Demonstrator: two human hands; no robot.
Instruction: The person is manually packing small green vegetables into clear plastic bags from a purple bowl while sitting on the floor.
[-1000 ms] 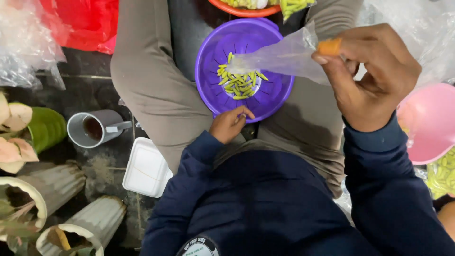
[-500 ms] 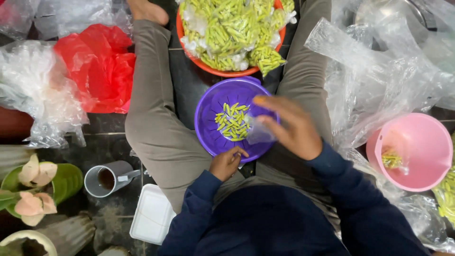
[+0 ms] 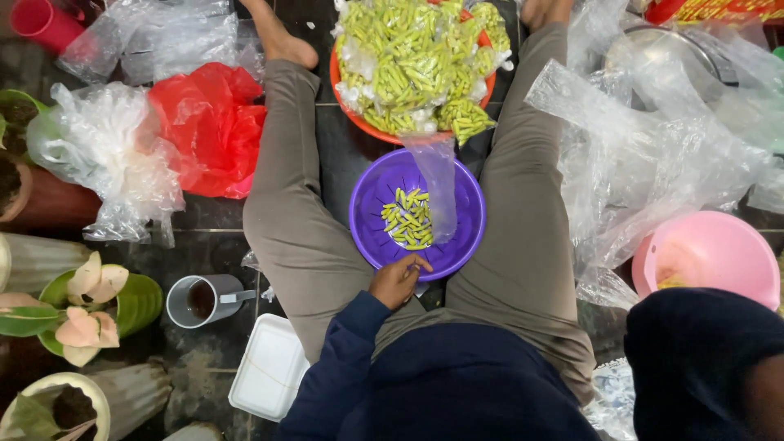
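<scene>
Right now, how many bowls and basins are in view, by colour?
Purple bowl, holding a few green pods, left hand at its rim: 1
Orange basin, piled with bagged green pods: 1
Pink bowl: 1
Total: 3
The right hand is hidden; only its dark sleeve shows.

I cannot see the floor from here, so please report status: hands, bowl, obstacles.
Left hand on purple bowl rim, holding nothing. Right hand out of view. Clear bag lies over the green pods.
</scene>
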